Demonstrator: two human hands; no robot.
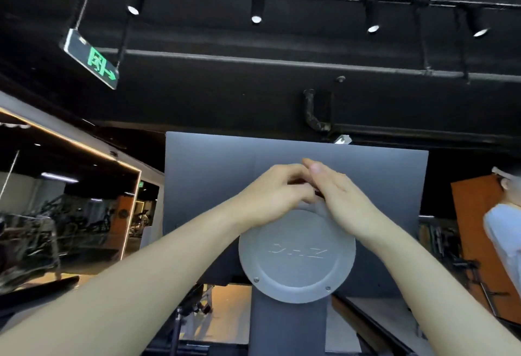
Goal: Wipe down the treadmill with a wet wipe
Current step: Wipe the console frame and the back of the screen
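The treadmill's grey console panel [208, 180] stands straight ahead, seen from its plain side. Below it a round grey cap [296, 259] with a raised logo sits on a grey post [287, 327]. My left hand [270, 194] and my right hand [344, 200] meet in front of the panel, just above the cap. The left fingers are curled and pinching; the right thumb points up, and its fingertips are hidden behind the left hand. A small pale fold of wet wipe [317, 207] shows between the two hands, touching the cap's upper rim.
A person in a light shirt [504, 231] stands at the right edge beside an orange panel [476, 242]. A mirror wall [70, 214] on the left reflects gym machines. A green exit sign [93, 59] hangs overhead.
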